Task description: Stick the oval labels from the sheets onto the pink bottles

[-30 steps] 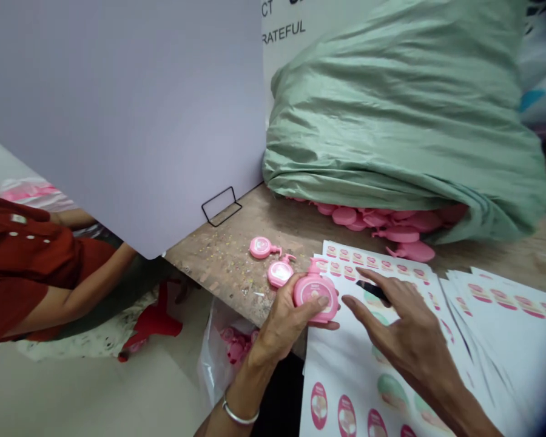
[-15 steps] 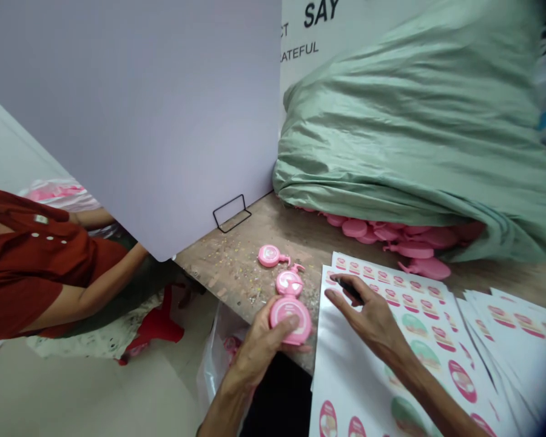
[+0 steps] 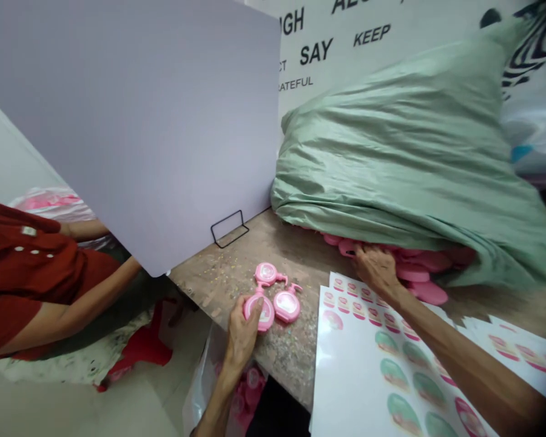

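Note:
My left hand [image 3: 242,331] is closed around a pink round case [image 3: 258,312], its thumb lying over the labelled face. Close beside it on the table are two more cases with spout-like ends: one pink case [image 3: 287,305] to the right and another [image 3: 266,273] behind. My right hand [image 3: 377,267] reaches to the pile of pink pieces [image 3: 414,273] at the mouth of the green bag [image 3: 391,164]. Its fingers are curled, with the dark tip of a small black tool [image 3: 350,252] showing beside them. Whether these fingers also grip a pink piece is hidden.
Sticker sheets [image 3: 346,364] lie under my right forearm, with more sheets [image 3: 505,340] to the right. A black wire stand [image 3: 230,229] stands by the grey panel [image 3: 164,133]. Below the table edge hangs a plastic bag [image 3: 200,388] of pink pieces. A person in a red shirt [image 3: 36,273] sits at left.
My right hand has moved from above the sticker sheets up to the pink pile. My left hand has shifted left and lowered its case beside the other two. The view has tilted up slightly.

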